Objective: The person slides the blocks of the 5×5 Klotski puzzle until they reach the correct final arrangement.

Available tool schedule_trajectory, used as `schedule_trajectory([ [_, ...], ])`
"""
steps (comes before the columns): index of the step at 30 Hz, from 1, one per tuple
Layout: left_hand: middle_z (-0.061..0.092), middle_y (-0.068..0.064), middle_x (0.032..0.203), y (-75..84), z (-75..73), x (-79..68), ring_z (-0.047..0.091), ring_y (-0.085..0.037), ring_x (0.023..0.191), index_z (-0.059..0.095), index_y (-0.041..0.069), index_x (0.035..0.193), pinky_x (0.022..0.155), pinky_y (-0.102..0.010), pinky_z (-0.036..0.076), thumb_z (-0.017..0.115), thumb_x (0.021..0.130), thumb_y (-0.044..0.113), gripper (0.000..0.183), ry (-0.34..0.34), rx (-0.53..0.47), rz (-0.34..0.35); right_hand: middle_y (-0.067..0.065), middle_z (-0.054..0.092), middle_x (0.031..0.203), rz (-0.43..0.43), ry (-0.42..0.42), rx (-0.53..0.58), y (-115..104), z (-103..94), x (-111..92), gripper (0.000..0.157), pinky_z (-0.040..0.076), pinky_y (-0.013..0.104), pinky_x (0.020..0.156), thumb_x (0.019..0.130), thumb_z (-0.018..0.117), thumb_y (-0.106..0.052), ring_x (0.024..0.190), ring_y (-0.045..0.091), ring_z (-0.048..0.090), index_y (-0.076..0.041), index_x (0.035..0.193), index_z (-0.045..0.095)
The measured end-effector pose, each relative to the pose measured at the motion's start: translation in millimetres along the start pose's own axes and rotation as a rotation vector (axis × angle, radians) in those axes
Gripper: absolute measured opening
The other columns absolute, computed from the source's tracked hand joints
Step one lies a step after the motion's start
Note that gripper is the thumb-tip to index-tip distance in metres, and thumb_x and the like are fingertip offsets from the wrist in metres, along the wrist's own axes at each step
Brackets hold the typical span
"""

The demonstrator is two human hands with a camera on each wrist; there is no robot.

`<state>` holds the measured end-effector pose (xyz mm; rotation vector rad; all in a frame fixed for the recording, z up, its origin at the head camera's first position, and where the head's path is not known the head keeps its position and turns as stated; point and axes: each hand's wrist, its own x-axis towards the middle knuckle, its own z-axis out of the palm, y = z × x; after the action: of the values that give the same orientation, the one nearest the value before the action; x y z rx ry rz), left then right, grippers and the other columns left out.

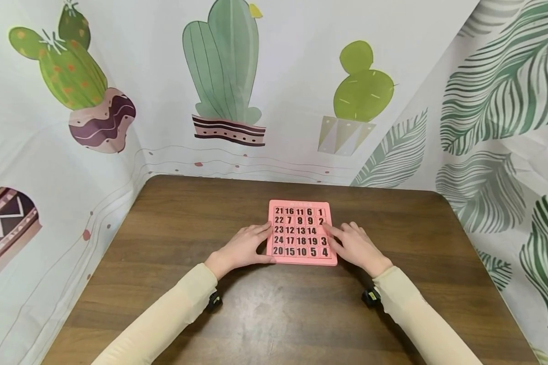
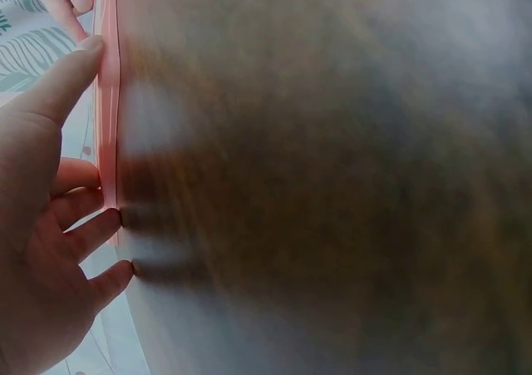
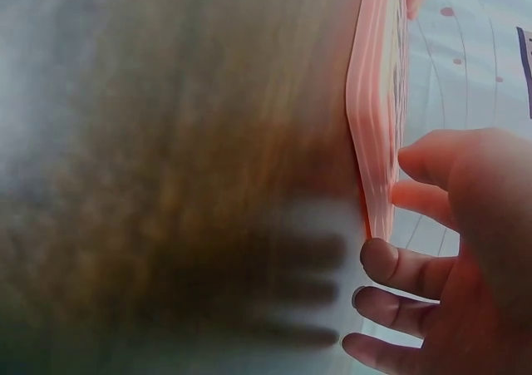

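A pink number slide puzzle (image 1: 295, 235) lies flat on the brown table, its tiles bearing black numbers. One gap shows at the right end of the middle row, beside the 14. My left hand (image 1: 243, 247) holds the puzzle's left side, thumb at the near corner and fingers along the edge; the left wrist view shows these fingers on the pink rim (image 2: 108, 117). At the right side, the index fingertip of my right hand (image 1: 357, 247) touches near the 2 tile. The right thumb is by the right edge. Its other fingers spread beside the rim (image 3: 371, 109).
The wooden table (image 1: 274, 314) extends around the puzzle on all sides. Behind it hangs a white cloth (image 1: 297, 91) printed with cacti and leaves. Each wrist carries a small black camera, one on the left (image 1: 214, 301) and one on the right (image 1: 371, 297).
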<state>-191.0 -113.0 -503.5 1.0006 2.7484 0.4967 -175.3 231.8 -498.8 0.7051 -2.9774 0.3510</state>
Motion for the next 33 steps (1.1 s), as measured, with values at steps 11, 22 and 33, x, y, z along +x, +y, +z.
schedule_trajectory([
  [11, 0.035, -0.014, 0.167, -0.4, 2.9, -1.1, 0.040, -0.036, 0.149, 0.043, 0.003, 0.158, 0.120, -0.057, 0.031, 0.073, 0.090, 0.061, 0.094, -0.004, 0.005, -0.001, 0.004, 0.057, 0.082, 0.002, -0.012, 0.016, -0.8, 1.2, -6.8, 0.047, 0.040, 0.039, 0.073, 0.101, 0.067, -0.026, 0.080, 0.024, 0.047, -0.012, 0.146, 0.063],
  [22, 0.033, -0.014, 0.168, 0.5, 0.3, -1.6, 0.038, -0.037, 0.150, 0.042, 0.005, 0.159, 0.121, -0.057, 0.029, 0.072, 0.090, 0.061, 0.094, -0.007, 0.005, -0.011, -0.006, 0.047, 0.075, -0.080, 0.028, 0.027, -16.7, -1.6, -32.4, 0.041, 0.034, 0.033, 0.070, 0.099, 0.071, -0.025, 0.076, 0.017, 0.041, -0.013, 0.138, 0.070],
  [33, 0.032, -0.014, 0.168, -1.8, 1.4, -0.8, 0.039, -0.037, 0.150, 0.041, 0.005, 0.159, 0.120, -0.057, 0.030, 0.072, 0.091, 0.061, 0.094, 0.000, 0.009, 0.002, -0.008, 0.045, 0.073, -0.074, 0.006, -0.006, -28.3, -1.7, -52.6, 0.046, 0.034, 0.032, 0.070, 0.099, 0.071, -0.027, 0.075, 0.015, 0.039, -0.017, 0.144, 0.066],
])
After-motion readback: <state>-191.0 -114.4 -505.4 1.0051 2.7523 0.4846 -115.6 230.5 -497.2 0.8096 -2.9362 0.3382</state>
